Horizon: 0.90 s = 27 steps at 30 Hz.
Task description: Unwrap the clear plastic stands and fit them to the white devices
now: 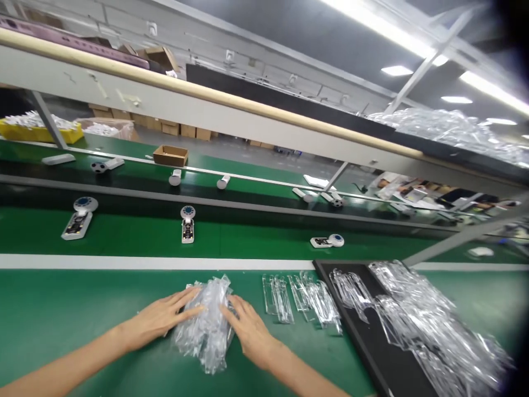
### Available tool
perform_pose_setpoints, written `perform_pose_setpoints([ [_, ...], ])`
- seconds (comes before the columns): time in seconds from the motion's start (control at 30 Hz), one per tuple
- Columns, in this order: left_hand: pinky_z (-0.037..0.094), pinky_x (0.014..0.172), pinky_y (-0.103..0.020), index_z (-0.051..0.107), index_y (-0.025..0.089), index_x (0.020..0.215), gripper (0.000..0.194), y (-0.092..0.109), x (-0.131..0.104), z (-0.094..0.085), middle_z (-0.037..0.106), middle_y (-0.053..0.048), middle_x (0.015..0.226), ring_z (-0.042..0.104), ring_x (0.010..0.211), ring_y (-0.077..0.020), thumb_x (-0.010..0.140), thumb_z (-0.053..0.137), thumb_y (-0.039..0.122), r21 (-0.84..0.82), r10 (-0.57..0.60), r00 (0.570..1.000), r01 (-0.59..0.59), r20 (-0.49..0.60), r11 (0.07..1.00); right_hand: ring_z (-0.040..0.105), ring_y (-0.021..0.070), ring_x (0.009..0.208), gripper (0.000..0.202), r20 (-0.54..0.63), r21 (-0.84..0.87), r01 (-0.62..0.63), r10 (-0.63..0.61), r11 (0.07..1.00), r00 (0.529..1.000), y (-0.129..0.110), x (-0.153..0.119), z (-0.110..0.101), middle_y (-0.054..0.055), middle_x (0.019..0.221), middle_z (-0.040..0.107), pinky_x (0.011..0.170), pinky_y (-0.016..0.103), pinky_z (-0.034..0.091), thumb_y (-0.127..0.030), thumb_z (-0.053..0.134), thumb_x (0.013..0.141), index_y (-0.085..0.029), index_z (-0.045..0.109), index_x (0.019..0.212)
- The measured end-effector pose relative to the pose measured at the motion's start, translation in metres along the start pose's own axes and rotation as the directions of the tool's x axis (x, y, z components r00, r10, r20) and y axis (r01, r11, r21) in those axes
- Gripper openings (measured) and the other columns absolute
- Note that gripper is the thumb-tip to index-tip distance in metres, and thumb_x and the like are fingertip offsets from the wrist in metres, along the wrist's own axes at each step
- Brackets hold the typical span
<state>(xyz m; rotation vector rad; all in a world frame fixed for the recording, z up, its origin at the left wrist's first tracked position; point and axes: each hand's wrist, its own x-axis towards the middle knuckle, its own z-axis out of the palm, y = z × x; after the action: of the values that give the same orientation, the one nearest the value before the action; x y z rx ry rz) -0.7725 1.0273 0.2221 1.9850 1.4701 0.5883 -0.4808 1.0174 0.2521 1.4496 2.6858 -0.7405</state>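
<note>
Cupping clear plastic pile, both hands, fingers spread; black tray holds clear pieces.

Green surfaces, clear plastic, black-and-white accents

The flat, smooth worktop is plain green, edged by a straight white strip. The rectangular flat-bottomed tray is black; the crumpled plastic-film heap is clear with whitish glints. The small open cardboard box is brown. The round-headed plastic device is white with a dark blue disc.

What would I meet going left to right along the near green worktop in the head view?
Left hand → bunched clear plastic → right hand → loose clear plastic pieces → black tray holding more such pieces.
</note>
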Motion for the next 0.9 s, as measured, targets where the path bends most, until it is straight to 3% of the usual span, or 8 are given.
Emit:
perform_pose_setpoints([
  [0.07,0.047,0.086,-0.033,0.05,0.031,0.127,0.052,0.0,0.002,-0.003,0.052,-0.007,0.129,0.049,0.117,-0.0282,0.076,0.047,0.028,-0.01,-0.033,0.998,0.033,0.054,0.999,0.042,0.0253,0.123,0.06,-0.081,0.152,-0.21,0.224,0.966,0.971,0.009,0.005,-0.007,0.009,0.135,0.044,0.102,0.041,0.032,-0.006,0.046,0.077,-0.027,0.041,0.133],
  [0.13,0.051,0.073,-0.031,0.036,0.029,0.138,0.057,0.005,0.011,-0.003,0.051,-0.01,0.126,0.058,0.102,-0.0265,0.081,0.04,0.035,-0.032,-0.18,0.983,0.182,0.044,0.983,0.05,0.0267,0.115,0.047,-0.077,0.251,-0.359,0.388,0.899,0.919,0.018,0.025,-0.012,0.014,0.128,0.05,0.096,0.041,0.038,-0.024,0.044,0.085,-0.02,0.043,0.132],
  [0.2,0.05,0.052,-0.027,0.026,0.025,0.142,0.066,0.011,0.027,0.0,0.052,-0.013,0.121,0.063,0.08,-0.0227,0.081,0.041,0.046,-0.115,-0.34,0.933,0.353,0.122,0.928,0.051,0.0298,0.114,0.057,-0.031,0.283,-0.397,0.422,0.873,0.906,0.026,0.051,-0.014,0.016,0.126,0.052,0.092,0.043,0.04,-0.039,0.05,0.083,-0.015,0.04,0.134],
  [0.3,0.04,0.033,-0.023,0.029,0.017,0.14,0.079,0.016,0.052,0.009,0.063,-0.011,0.09,0.057,0.049,-0.0166,0.072,0.053,0.05,-0.208,-0.399,0.859,0.475,0.321,0.855,0.062,0.0247,0.097,0.06,0.052,0.336,-0.399,0.406,0.853,0.912,0.028,0.089,-0.013,0.011,0.118,0.059,0.084,0.037,0.045,-0.046,0.056,0.079,-0.019,0.043,0.131],
  [0.4,0.04,0.032,-0.022,0.048,0.01,0.126,0.069,0.015,0.069,0.017,0.059,-0.001,0.057,0.05,0.037,-0.0135,0.064,0.061,0.038,-0.251,-0.394,0.834,0.507,0.387,0.825,0.065,0.0168,0.077,0.044,0.092,0.369,-0.376,0.369,0.85,0.925,0.023,0.11,-0.009,0.006,0.106,0.065,0.077,0.033,0.048,-0.042,0.059,0.081,-0.018,0.054,0.118],
  [0.5,0.045,0.038,-0.024,0.059,0.006,0.102,0.048,0.011,0.075,0.021,0.057,0.0,0.051,0.052,0.04,-0.0138,0.059,0.062,0.028,-0.307,-0.425,0.814,0.553,0.396,0.775,0.063,0.0148,0.076,0.027,0.12,0.384,-0.373,0.355,0.844,0.927,0.022,0.115,-0.005,0.002,0.088,0.066,0.072,0.033,0.05,-0.039,0.054,0.087,-0.014,0.062,0.094],
  [0.63,0.05,0.049,-0.026,0.06,0.009,0.085,0.03,0.006,0.071,0.022,0.058,-0.001,0.048,0.055,0.044,-0.0138,0.06,0.057,0.025,-0.36,-0.473,0.802,0.589,0.365,0.723,0.06,0.0113,0.062,0.029,0.183,0.433,-0.366,0.317,0.824,0.931,0.03,0.108,-0.002,-0.002,0.073,0.062,0.06,0.027,0.05,-0.039,0.051,0.089,-0.012,0.061,0.082],
  [0.9,0.035,0.038,-0.022,0.06,0.013,0.066,0.016,0.019,0.057,0.012,0.052,0.001,0.042,0.048,0.039,-0.0125,0.059,0.051,0.024,-0.31,-0.429,0.885,0.465,0.179,0.829,0.059,0.0141,0.071,0.006,0.084,0.494,-0.296,0.294,0.817,0.952,0.028,0.089,-0.029,-0.002,0.066,0.062,0.061,0.022,0.039,-0.011,0.062,0.07,-0.016,0.062,0.072],
])
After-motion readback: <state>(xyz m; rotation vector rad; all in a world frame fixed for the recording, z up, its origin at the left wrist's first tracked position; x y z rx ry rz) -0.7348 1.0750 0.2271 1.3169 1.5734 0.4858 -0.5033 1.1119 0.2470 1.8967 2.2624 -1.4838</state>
